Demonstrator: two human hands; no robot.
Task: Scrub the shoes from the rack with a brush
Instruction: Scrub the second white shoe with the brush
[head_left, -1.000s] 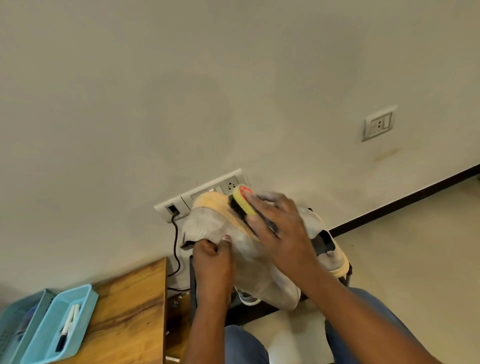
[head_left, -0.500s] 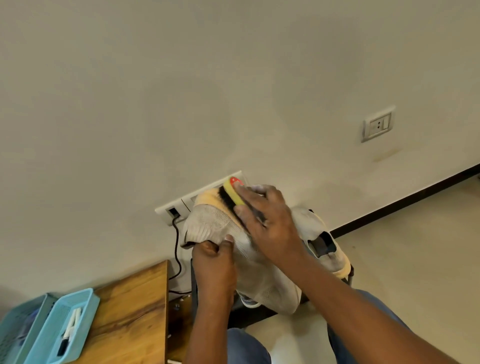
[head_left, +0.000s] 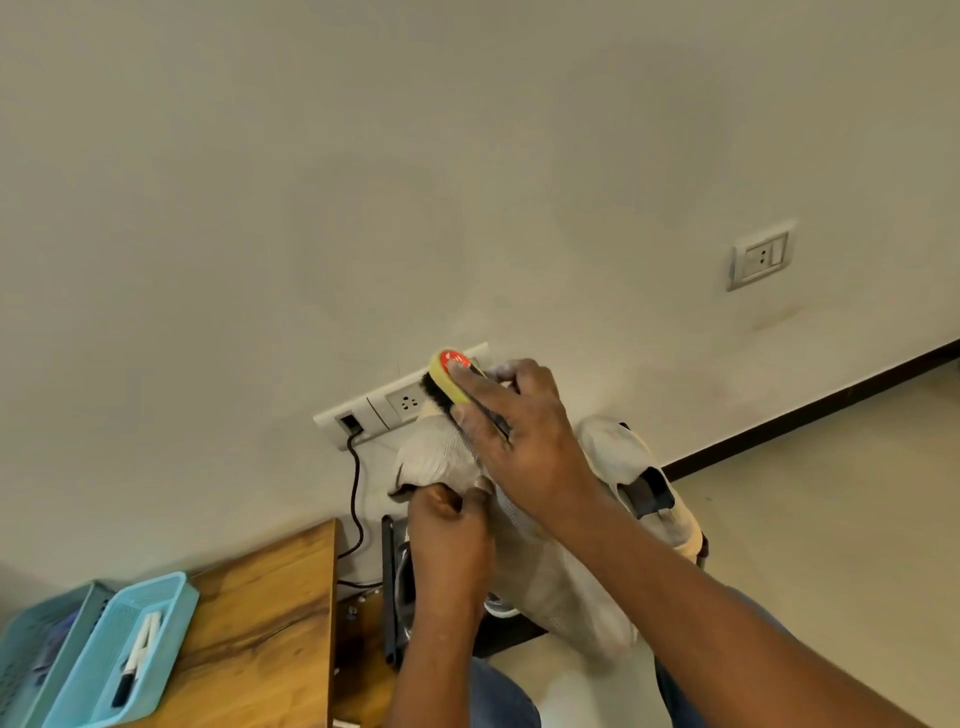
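right hand (head_left: 519, 441): grips the brush from above, fingers curled over its back, pressing it onto the toe end of the shoe
left hand (head_left: 447, 525): pinches the shoe's near edge, thumb on top, holding it steady
brush (head_left: 449, 382): yellow body, red label at the far tip, dark bristles facing down and touching the shoe's toe
shoe (head_left: 439, 457): pale knit upper, held up in front of the wall, toe pointing away toward the socket strip; lower part partly hidden by the right forearm
second shoe (head_left: 623, 457): pale, dark opening, just right of the held one, resting on the rack
rack (head_left: 389, 587): dark frame under the hands, mostly hidden
socket strip (head_left: 384, 410): white, on the wall just behind the brush, black cable (head_left: 356, 499) plugged in
table (head_left: 260, 623): wood, to the left, with blue baskets (head_left: 124, 644) holding markers
wall socket (head_left: 761, 254): well apart, upper right
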